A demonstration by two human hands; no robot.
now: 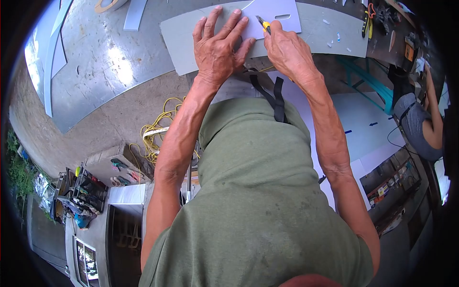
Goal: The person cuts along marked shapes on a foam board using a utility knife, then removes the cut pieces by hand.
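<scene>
My left hand (217, 48) lies palm down with its fingers spread, partly on a white sheet (291, 26) and partly on the grey board (181, 33) beneath it. My right hand (289, 50) is closed around a yellow and black utility knife (266, 27), whose tip points up and left over the sheet, beside my left fingertips. I cannot tell whether the blade touches the sheet. A rounded slot (282, 17) is cut in the sheet near the knife, and a thin curved white line shows close to the top edge.
Small white scraps (330, 44) lie on the board's right part. Beyond are yellow-handled pliers (367, 24) and other tools. At left, a metal sheet (110, 57) bears strips and a tape roll (109, 5). Yellow cord (155, 134) lies on the floor; another person (420, 124) is at right.
</scene>
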